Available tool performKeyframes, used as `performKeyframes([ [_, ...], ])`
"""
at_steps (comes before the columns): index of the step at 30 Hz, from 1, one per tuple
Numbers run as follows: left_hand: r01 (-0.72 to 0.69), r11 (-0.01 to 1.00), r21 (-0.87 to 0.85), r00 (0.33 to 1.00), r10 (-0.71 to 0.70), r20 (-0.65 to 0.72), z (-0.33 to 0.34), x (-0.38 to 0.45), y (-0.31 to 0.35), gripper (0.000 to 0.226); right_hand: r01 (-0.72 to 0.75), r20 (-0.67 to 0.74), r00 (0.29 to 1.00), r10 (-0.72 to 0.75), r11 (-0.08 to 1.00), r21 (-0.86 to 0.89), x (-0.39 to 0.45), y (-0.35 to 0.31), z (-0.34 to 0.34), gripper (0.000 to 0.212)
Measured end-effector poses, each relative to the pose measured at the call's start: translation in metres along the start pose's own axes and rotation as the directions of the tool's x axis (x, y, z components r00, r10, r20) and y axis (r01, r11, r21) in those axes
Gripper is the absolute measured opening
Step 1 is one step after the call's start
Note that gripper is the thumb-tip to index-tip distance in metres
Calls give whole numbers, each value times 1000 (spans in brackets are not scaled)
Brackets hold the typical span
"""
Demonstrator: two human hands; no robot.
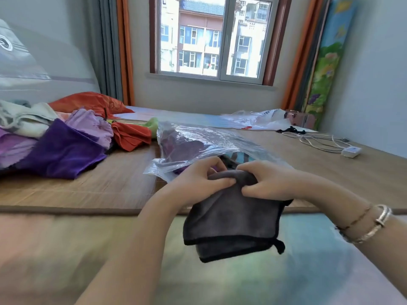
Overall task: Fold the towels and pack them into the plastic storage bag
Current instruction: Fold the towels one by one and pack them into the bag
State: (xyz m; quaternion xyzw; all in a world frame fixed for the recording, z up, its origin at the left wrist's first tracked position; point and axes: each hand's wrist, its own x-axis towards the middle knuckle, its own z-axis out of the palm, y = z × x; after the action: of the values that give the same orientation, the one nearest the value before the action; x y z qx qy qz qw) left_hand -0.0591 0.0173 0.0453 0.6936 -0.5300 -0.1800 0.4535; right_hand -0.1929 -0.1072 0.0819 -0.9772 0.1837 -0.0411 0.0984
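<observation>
While gripped at its far folded edge:
Grey towel (pixel 231 219): folded, hanging toward the near side, lifted off the bed (pixel 66 249).
Left hand (pixel 198 181): fingers curled round the fold, pinching it, likely to keep the layers together.
Right hand (pixel 268 181): fingers likewise clamped on the same edge.
Plastic storage bag (pixel 209 142): just beyond the hands, mouth facing them, purple cloth already inside.
Unfolded towels (pixel 61 146): heaped far left, awaiting folding.
Charger cable (pixel 326 142): far right, well apart.

The dark grey folded towel (pixel 231 219) is soft matt cloth. The clear plastic storage bag (pixel 198 139) is thin, glossy and wrinkled. The brown woven mat (pixel 110 186) looks like bamboo, smooth.
</observation>
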Motion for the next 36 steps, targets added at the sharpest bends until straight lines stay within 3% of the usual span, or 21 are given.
performKeyframes([
  [4, 145, 977, -159, 989, -147, 4, 3, 10, -2, 41, -140, -80, 986, 147, 987, 80, 8, 20, 6, 13],
  [7, 309, 881, -358, 949, -308, 61, 7, 12, -5, 30, -176, -181, 965, 191, 980, 96, 13, 35, 15, 7],
  [12, 314, 815, -488, 949, -257, 182, 4, 12, -9, 21, -173, -327, 927, 183, 983, 61, 19, 43, 38, 10],
  [14, 291, 858, -424, 957, -262, 127, 4, 13, -9, 18, -150, -332, 930, 154, 988, 39, 23, 42, 45, 12],
  [17, 235, 957, -170, 960, -256, -114, 9, 27, -23, 21, -122, -299, 948, 109, 992, -25, 34, 38, 50, 15],
  [19, 197, 970, 142, 929, -138, -343, 11, 36, -26, 18, -122, -281, 955, 99, 990, -66, 47, 36, 52, 19],
  [21, 168, 948, 272, 886, -24, -463, 15, 40, -23, 21, -148, -312, 944, 104, 982, -119, 64, 36, 53, 21],
  [24, 130, 992, -8, 865, -117, -489, 17, 44, -17, 28, -228, -420, 901, 112, 944, -237, 89, 40, 55, 28],
  [26, 93, 964, -251, 882, -197, -428, 17, 48, -13, 24, -306, -510, 856, 87, 881, -362, 101, 45, 53, 28],
  [28, 72, 899, -432, 907, -240, -347, 18, 52, -7, 41, -372, -536, 839, 95, 819, -437, 109, 51, 50, 27],
  [30, 59, 850, -524, 920, -250, -301, 19, 57, -4, 70, -404, -504, 847, 169, 821, -404, 116, 60, 49, 27],
  [31, 67, 839, -540, 919, -262, -293, 20, 61, -6, 74, -410, -487, 850, 201, 833, -371, 119, 65, 50, 26],
  [36, 69, 832, -550, 905, -285, -317, 27, 71, -9, 37, -413, -514, 784, 348, 911, -12, 131, 79, 59, 28],
])
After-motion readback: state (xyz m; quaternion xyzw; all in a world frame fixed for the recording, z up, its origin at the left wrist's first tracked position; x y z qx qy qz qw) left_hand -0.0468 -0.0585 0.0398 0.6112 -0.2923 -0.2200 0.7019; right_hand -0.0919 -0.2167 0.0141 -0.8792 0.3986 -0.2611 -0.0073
